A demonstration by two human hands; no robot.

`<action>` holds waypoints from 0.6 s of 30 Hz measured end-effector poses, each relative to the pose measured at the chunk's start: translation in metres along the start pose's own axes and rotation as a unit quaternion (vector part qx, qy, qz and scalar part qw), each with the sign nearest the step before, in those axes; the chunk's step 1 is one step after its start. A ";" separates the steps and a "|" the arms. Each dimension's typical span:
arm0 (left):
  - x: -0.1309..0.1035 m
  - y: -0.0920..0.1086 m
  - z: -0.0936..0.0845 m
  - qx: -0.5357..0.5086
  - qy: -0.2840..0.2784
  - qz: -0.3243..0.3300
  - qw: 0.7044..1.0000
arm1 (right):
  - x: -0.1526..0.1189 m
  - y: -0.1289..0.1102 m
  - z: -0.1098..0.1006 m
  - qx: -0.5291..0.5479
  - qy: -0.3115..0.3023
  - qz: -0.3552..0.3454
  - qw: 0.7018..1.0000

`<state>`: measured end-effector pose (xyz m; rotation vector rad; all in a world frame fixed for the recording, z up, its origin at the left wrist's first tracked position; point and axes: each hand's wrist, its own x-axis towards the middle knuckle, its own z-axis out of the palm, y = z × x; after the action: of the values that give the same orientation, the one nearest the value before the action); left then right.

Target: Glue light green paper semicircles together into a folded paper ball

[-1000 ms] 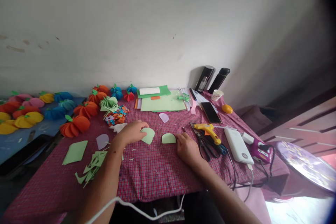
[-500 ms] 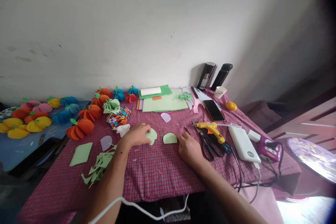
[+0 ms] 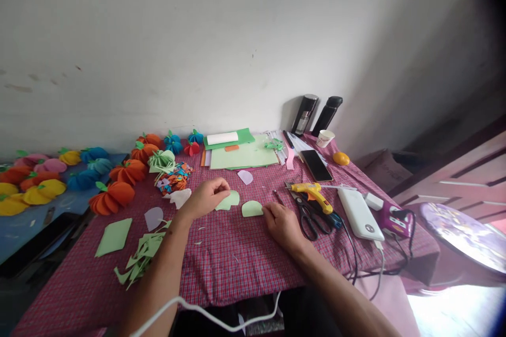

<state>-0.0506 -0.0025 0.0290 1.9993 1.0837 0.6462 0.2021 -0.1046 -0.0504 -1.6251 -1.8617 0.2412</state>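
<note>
On the checked cloth, my left hand (image 3: 206,198) has its fingers closed at the edge of a light green paper cut-out (image 3: 230,200) with a rounded top. A matching rounded green paper piece (image 3: 252,209) lies flat to the right. My right hand (image 3: 282,222) pinches its right edge between thumb and finger. Above the two pieces rests a lilac half-round paper (image 3: 245,177). Another lilac paper (image 3: 154,218) and green paper strips (image 3: 144,255) lie left of my left forearm, along with a stack of green paper (image 3: 114,237).
Folded paper pumpkins (image 3: 113,197) crowd the left. Paper sheets (image 3: 245,154) lie at the back. To the right are black scissors (image 3: 308,221), a yellow glue gun (image 3: 314,194), a phone (image 3: 317,165), a white power bank (image 3: 360,214), a cup (image 3: 324,138) and two dark bottles (image 3: 327,116).
The left green cut-out has turned so its rounded side faces away from me. My right hand stays at the other piece's edge. The whole view has shifted slightly.
</note>
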 end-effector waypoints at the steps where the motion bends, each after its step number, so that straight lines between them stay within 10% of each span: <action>1: 0.001 0.001 0.004 -0.017 0.004 0.006 1.000 | -0.001 0.000 0.000 0.005 -0.002 -0.001 1.000; 18: 0.005 0.008 0.040 -0.042 -0.061 0.059 0.996 | 0.001 -0.011 -0.011 0.155 0.038 -0.024 0.987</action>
<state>-0.0156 -0.0162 0.0125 2.0125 0.8581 0.6120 0.1996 -0.1091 -0.0355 -1.3573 -1.7071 0.4201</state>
